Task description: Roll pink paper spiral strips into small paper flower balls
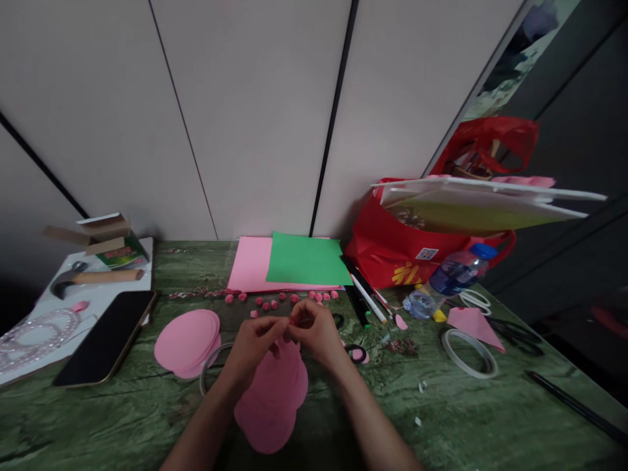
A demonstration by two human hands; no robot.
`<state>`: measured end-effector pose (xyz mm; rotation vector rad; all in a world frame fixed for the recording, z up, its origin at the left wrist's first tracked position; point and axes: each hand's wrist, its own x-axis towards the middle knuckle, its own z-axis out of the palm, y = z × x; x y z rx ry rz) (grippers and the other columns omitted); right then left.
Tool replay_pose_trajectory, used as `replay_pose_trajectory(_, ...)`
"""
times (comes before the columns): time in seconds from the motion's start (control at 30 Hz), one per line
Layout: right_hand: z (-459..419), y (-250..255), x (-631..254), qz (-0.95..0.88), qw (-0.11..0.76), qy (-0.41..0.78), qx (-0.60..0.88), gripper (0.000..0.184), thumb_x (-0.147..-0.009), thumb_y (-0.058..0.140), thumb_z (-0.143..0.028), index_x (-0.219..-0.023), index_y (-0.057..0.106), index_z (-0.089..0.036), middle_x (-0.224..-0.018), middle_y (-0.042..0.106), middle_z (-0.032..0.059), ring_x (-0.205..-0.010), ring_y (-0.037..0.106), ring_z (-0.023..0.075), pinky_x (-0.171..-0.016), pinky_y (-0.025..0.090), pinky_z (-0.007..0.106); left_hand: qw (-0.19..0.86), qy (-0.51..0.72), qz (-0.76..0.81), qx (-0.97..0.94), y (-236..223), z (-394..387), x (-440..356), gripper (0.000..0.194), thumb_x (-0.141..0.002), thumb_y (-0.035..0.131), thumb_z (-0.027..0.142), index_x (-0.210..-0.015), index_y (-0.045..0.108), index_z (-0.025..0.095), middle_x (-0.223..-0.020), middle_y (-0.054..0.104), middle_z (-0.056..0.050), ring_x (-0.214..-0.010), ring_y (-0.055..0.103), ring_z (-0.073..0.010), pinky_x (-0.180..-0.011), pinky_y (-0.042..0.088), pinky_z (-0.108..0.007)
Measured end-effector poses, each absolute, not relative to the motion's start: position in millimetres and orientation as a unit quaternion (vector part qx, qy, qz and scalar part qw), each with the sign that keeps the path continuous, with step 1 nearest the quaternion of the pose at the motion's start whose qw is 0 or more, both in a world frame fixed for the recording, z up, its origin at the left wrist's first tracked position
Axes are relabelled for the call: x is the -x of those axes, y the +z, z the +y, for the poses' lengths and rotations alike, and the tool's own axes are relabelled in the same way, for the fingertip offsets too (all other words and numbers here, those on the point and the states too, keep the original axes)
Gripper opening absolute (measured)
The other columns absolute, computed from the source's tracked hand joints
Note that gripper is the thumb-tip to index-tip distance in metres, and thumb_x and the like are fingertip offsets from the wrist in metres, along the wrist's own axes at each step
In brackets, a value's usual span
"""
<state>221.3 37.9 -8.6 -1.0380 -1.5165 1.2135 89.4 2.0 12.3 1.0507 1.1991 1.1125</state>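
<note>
My left hand (256, 343) and my right hand (316, 332) meet at the middle of the table, fingertips pinched together. A small pink piece (291, 322) shows between them, mostly hidden by the fingers. Right below lie overlapping pink paper circles (271, 409), their upper part covered by my hands. Just beyond is an uneven row of small, rolled-looking pink pieces (265, 305). A stack of pink paper circles (187, 341) sits left of my left hand, with a roll of tape (205, 374) partly behind my left wrist. Dark-handled scissors (356, 353) lie beside my right forearm.
Green paper (309, 260) covers pink sheets (248, 261) at the back. Leftward are a phone (106, 337), hammer (98, 277), opened box (115, 245) and clear beaded coil (39, 337). Rightward are a red bag (383, 242), tilted bottle (449, 281), pens (367, 297) and tape roll (470, 354).
</note>
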Motion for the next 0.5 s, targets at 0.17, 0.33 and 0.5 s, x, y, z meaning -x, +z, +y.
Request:
replay_pose_trajectory(0.17,35.3,-3.4,-220.9,-0.643,0.428,0.468,0.43,0.017,-0.058,0.065,-0.018,-0.065,0.049,-0.018,-0.059,0.05,-0.0046,-0.053,0.048,0.0095,-0.048,0.038,0.02,0.563,0.472,0.523,-0.432,10.2,3.1,-89.9,0.018,-0.065,0.068,0.031,-0.066,0.073,0.013,-0.057,0.063,-0.003,-0.051,0.049,-0.0099,-0.045,0.038,-0.019)
replay_pose_trajectory(0.33,35.2,-3.8,-220.0,-0.646,0.408,0.482,0.429,0.027,-0.054,0.07,-0.022,-0.072,0.051,-0.018,-0.065,0.053,-0.0034,-0.059,0.051,0.0114,-0.052,0.042,0.021,0.583,0.482,0.521,-0.396,8.0,2.9,-89.2,0.018,-0.059,0.073,0.028,-0.068,0.074,0.013,-0.057,0.063,-0.002,-0.049,0.046,-0.0079,-0.045,0.036,-0.018)
replay_pose_trajectory(0.5,33.5,-6.9,-219.2,-0.635,0.405,0.517,0.406,0.034,-0.054,0.073,-0.022,-0.08,0.052,-0.018,-0.069,0.055,-0.0023,-0.063,0.055,0.0128,-0.058,0.047,0.025,0.58,0.509,0.517,-0.371,8.0,3.5,-89.3,0.017,-0.058,0.074,0.028,-0.066,0.073,0.012,-0.053,0.062,-0.002,-0.044,0.043,-0.0061,-0.041,0.032,-0.017)
